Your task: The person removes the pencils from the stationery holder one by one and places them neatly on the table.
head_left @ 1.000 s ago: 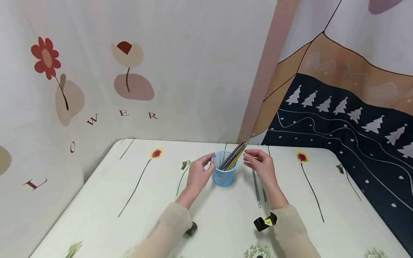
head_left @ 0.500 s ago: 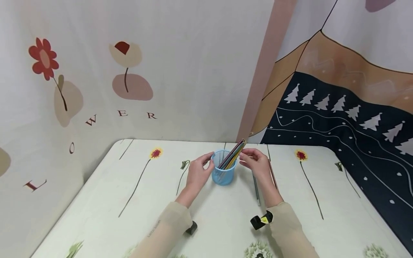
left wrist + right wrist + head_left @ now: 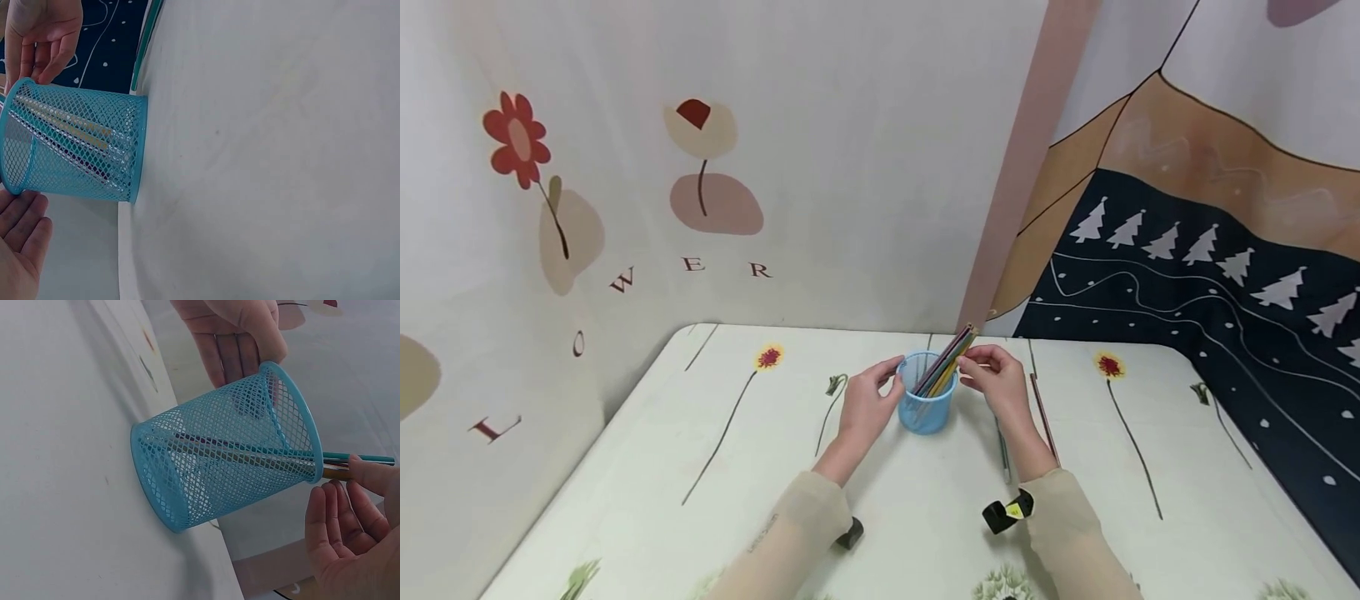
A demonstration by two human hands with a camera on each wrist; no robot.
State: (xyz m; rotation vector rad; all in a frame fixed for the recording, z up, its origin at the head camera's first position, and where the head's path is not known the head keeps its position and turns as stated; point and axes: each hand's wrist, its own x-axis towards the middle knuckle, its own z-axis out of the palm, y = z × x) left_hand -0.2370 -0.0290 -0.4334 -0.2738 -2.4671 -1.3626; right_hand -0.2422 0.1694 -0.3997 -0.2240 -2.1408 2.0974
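Note:
A light blue mesh pencil cup (image 3: 925, 417) stands upright on the table. Several coloured pencils (image 3: 946, 364) lean to the right inside it, their ends above the rim. At the cup's left side is my left hand (image 3: 867, 404), fingers extended and fingertips at the rim; the right wrist view has its fingers partly behind the mesh. My right hand (image 3: 1000, 385) is at the cup's right edge. In the right wrist view its thumb (image 3: 369, 474) and fingertips pinch a yellowish pencil (image 3: 336, 472) beside the rim; the far ends are hidden by the thumb.
A green pencil (image 3: 1003, 454) and a reddish-brown pencil (image 3: 1045, 421) lie on the white flower-printed table (image 3: 745, 533), near my right forearm. Beyond the table's back edge hangs a pale printed curtain (image 3: 850, 167), with a dark tree-patterned cloth (image 3: 1187, 283) on the right.
My right hand has moved left, from just beside the pencils to touching them. The reddish-brown pencil has come into sight beside that forearm. My left hand stays at the cup.

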